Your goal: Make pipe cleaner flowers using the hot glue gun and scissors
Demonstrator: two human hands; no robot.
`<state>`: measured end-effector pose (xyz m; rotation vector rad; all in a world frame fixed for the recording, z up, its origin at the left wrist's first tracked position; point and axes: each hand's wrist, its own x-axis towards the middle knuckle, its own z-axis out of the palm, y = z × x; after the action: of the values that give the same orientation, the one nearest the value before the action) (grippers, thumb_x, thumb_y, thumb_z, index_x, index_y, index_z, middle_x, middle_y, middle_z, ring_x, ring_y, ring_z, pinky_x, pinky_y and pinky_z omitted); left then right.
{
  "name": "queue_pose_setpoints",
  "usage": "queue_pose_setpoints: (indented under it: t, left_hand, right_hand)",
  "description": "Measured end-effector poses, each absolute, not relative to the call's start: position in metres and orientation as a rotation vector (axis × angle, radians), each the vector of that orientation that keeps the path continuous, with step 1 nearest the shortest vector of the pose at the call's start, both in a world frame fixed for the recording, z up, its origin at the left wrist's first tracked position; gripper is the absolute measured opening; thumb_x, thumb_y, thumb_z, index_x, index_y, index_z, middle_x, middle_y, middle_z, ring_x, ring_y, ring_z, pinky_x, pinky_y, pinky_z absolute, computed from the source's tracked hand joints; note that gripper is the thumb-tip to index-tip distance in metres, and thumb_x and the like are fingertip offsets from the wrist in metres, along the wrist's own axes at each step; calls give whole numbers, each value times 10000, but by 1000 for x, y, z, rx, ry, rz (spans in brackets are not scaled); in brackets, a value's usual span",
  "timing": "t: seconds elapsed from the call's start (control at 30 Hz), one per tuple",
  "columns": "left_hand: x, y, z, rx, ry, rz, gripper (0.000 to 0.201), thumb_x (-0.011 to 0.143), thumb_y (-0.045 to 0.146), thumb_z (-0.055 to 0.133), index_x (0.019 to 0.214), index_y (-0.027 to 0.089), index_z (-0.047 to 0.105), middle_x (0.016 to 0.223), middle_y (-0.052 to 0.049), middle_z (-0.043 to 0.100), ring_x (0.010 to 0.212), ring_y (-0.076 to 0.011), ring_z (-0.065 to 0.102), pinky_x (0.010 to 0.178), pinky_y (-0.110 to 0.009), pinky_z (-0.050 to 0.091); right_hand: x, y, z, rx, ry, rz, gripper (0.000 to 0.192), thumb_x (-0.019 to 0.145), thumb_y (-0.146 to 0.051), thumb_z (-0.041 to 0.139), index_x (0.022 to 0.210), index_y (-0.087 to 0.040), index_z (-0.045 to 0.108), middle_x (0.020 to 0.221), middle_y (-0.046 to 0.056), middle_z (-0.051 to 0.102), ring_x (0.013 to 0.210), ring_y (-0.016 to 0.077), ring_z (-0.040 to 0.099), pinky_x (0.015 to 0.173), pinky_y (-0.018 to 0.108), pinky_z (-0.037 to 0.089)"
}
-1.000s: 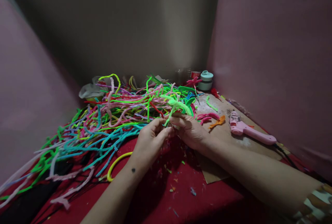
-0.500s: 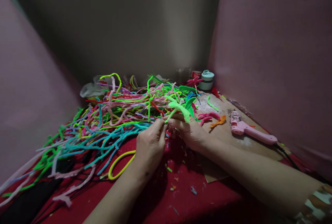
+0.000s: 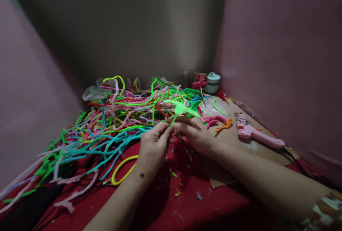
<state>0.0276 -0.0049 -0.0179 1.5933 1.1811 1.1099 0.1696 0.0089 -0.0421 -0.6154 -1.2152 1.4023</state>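
Observation:
A bright green pipe-cleaner flower (image 3: 180,109) stands upright above my fingertips, its petals spread sideways. My left hand (image 3: 156,142) is closed in a pinch on the lower part of its stem. Right beside it, my right hand (image 3: 193,133) pinches the same stem from the other side, the two hands touching or nearly so. The end of the stem is hidden by my fingers. Just behind and to the left of the hands spreads a big tangled heap of pipe cleaners (image 3: 128,106) in pink, green, turquoise, yellow and red.
A pink glue gun (image 3: 258,136) lies on a cardboard sheet (image 3: 251,154) at the right, its cord trailing off. Pink pieces (image 3: 213,121) and an orange piece (image 3: 224,125) lie closer in. A mint-lidded jar (image 3: 213,82) stands behind. Fuzz scraps dot the red cloth (image 3: 187,195).
The green flower has turned between my fingers, so its petals now point left and right with the centre showing. My left wrist has rolled slightly; both hands stay in nearly the same place.

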Motion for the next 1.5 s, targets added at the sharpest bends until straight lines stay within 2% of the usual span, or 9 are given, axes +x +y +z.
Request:
queue_pose_setpoints:
  t: [0.13, 0.33, 0.53, 0.63, 0.87, 0.97, 1.1, 1.3, 1.5]
  left_hand:
    - [30, -6, -11, 1362, 1062, 1033, 182, 767, 303, 599, 654, 166, 559, 478, 49, 491, 333, -42, 355, 347, -162, 239]
    - [28, -6, -10, 1234, 907, 993, 299, 747, 370, 643, 594, 139, 533, 466, 42, 477, 313, -21, 331, 319, -149, 236]
    - [27, -5, -10, 1086, 804, 934, 214, 768, 345, 641, 747, 138, 590, 503, 51, 511, 284, -10, 303, 278, -138, 274]
    - [27, -3, -12, 1027, 731, 907, 162, 779, 301, 632, 825, 149, 598, 516, 58, 524, 281, -15, 310, 258, -137, 312]
    - [23, 3, -15, 992, 642, 791, 185, 764, 307, 637, 760, 129, 585, 490, 67, 510, 249, -4, 256, 231, -128, 287]
    - [25, 0, -12, 1105, 723, 809, 218, 788, 339, 595, 709, 137, 571, 505, 50, 529, 262, -26, 315, 265, -163, 317]
    - [29, -4, -15, 1534, 996, 975, 208, 794, 330, 583, 673, 165, 547, 569, 31, 546, 405, -69, 469, 423, -190, 384]
    - [28, -6, -26, 2101, 1301, 1232, 140, 805, 264, 571, 684, 198, 545, 580, 45, 495, 525, -83, 439, 560, -193, 340]
    - [27, -6, -23, 2027, 1274, 1197, 153, 846, 265, 508, 727, 197, 577, 577, 37, 507, 497, -82, 440, 532, -186, 350]
  right_hand:
    - [172, 12, -43, -625, -1304, 1359, 244, 788, -340, 621, 951, -187, 719, 652, -8, 587, 576, 95, 466, 531, 231, 363]
    - [174, 14, -44, -623, -1307, 1414, 283, 792, -337, 620, 1013, -183, 706, 670, 1, 613, 631, 125, 532, 632, 275, 429]
    - [176, 15, -43, -565, -1294, 1447, 242, 786, -319, 642, 979, -192, 714, 693, -6, 628, 662, 120, 548, 699, 282, 435]
    - [176, 16, -44, -555, -1290, 1485, 243, 785, -330, 643, 970, -187, 712, 691, -8, 619, 644, 108, 544, 678, 264, 438]
    - [173, 17, -48, -552, -1163, 1605, 287, 744, -351, 687, 958, -160, 697, 649, -14, 597, 541, 83, 512, 554, 223, 416]
    - [171, 17, -49, -537, -1145, 1574, 260, 734, -354, 689, 903, -156, 706, 624, -10, 591, 539, 94, 512, 552, 231, 417]
    - [168, 16, -48, -532, -1106, 1500, 203, 744, -340, 674, 851, -173, 716, 618, -18, 577, 539, 89, 487, 545, 231, 394]
    - [167, 12, -47, -606, -1084, 1426, 157, 717, -332, 696, 752, -181, 721, 625, -21, 571, 538, 77, 437, 496, 217, 329]
    - [167, 10, -45, -629, -1151, 1421, 208, 711, -356, 703, 813, -177, 733, 646, -11, 567, 544, 79, 416, 463, 209, 329]
